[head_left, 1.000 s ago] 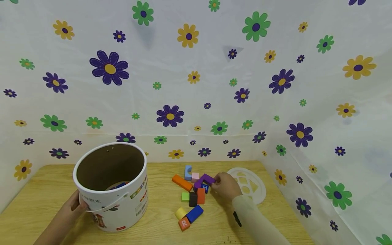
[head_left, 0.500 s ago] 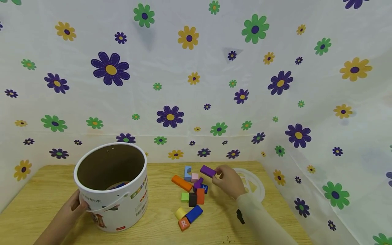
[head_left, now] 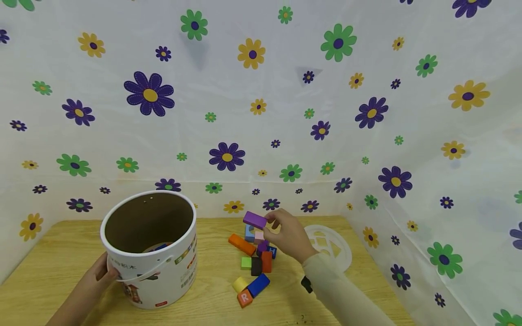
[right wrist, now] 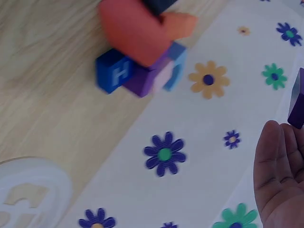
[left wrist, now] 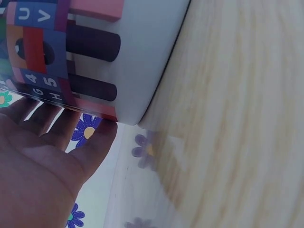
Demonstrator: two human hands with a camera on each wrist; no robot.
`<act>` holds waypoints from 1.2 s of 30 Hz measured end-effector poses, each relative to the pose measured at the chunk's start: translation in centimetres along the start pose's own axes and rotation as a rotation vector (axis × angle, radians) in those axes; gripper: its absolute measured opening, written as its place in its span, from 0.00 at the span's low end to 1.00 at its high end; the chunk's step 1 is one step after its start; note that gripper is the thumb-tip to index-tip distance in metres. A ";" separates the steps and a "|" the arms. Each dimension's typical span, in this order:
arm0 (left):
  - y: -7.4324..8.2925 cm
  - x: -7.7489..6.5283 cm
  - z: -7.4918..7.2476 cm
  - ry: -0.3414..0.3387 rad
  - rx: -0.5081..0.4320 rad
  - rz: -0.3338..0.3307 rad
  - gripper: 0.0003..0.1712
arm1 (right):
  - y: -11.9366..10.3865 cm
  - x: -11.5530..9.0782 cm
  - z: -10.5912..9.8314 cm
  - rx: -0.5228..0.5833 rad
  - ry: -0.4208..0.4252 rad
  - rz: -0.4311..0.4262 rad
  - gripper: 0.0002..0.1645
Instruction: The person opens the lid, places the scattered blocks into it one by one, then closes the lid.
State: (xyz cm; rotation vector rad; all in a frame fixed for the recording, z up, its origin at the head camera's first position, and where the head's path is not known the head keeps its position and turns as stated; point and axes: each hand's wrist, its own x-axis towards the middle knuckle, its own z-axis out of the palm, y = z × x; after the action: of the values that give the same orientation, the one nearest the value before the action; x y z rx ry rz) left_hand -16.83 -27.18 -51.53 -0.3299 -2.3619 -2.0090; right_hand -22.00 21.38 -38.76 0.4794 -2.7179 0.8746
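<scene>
My right hand point(head_left: 285, 235) pinches a purple block point(head_left: 255, 220) and holds it in the air above a pile of coloured blocks point(head_left: 254, 260) on the wooden table point(head_left: 212, 290). In the right wrist view the purple block point(right wrist: 298, 97) shows at the right edge beside my palm point(right wrist: 280, 180). My left hand point(head_left: 98, 274) rests with straight fingers against the side of a white bucket point(head_left: 151, 249), which stands open at the left. The left wrist view shows my fingers point(left wrist: 57, 128) flat on the bucket's printed wall point(left wrist: 95, 52).
A white round lid with shape cut-outs point(head_left: 328, 244) lies at the back right of the table. Flowered sheeting point(head_left: 261, 113) closes in the back and both sides. A few blocks lie inside the bucket. An orange block marked R point(head_left: 245, 297) sits nearest the front.
My right hand has lifted the purple block off the pile and carried it up and to the left, towards the bucket. The left hand and the bucket have stayed put.
</scene>
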 end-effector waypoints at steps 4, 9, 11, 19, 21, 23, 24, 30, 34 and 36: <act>0.9 0.0 -0.6 -0.077 0.222 -0.210 0.50 | -2.1 0.2 0.0 0.016 -0.012 -0.064 0.12; 1.2 -0.1 -0.7 -0.084 0.225 -0.214 0.49 | -4.3 0.5 0.1 0.063 0.002 -0.149 0.12; 1.2 -0.1 -0.7 -0.083 0.217 -0.214 0.49 | -5.3 0.7 0.2 0.084 0.008 -0.177 0.13; 1.4 0.0 -0.5 -0.090 0.213 -0.231 0.52 | -8.9 1.6 1.0 0.124 0.006 -0.260 0.14; 1.5 0.1 -0.4 -0.093 0.206 -0.237 0.52 | -9.7 1.9 1.3 0.122 0.006 -0.287 0.14; 1.5 0.0 -0.4 -0.091 0.204 -0.242 0.52 | -10.7 2.1 1.5 0.121 0.003 -0.316 0.14; 1.5 0.0 -0.4 -0.091 0.202 -0.244 0.53 | -11.2 2.2 1.6 0.120 0.000 -0.331 0.14; 1.4 0.0 -0.5 -0.092 0.203 -0.241 0.52 | -13.1 2.9 2.3 0.088 -0.007 -0.397 0.13; 1.3 0.1 -0.5 -0.085 0.193 -0.225 0.51 | -13.7 3.2 2.8 0.070 -0.015 -0.433 0.12; 1.2 0.1 -0.5 -0.086 0.184 -0.218 0.51 | -13.9 3.2 3.0 0.069 -0.029 -0.443 0.12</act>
State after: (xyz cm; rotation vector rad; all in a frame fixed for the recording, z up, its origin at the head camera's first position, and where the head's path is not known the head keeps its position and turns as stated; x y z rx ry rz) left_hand -16.78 -27.47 -50.26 -0.1626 -2.7182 -1.8708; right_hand -20.03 8.16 -32.88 1.0631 -2.4585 0.8387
